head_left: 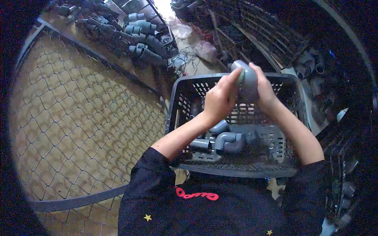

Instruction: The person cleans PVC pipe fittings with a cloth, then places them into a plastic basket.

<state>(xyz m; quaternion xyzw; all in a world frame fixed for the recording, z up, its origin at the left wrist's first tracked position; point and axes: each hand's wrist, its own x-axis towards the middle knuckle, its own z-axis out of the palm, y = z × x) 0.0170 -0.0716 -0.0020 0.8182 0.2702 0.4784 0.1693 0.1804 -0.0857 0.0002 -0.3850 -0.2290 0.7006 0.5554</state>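
Both my hands are raised over a dark plastic basket (185, 84). Together they grip one grey pipe fitting (247, 76): my left hand (218, 100) closes on its left end and my right hand (265, 92) wraps its right side. Down in the basket lie a grey elbow fitting (229, 142) and a few smaller grey fittings (201, 144), below my left forearm.
A wire-mesh panel (82, 118) in a metal frame fills the left side. More grey pipe fittings (143, 39) are piled at the back. Dark shelves with fittings (311, 65) run along the right. A narrow floor aisle (189, 51) with bags lies ahead.
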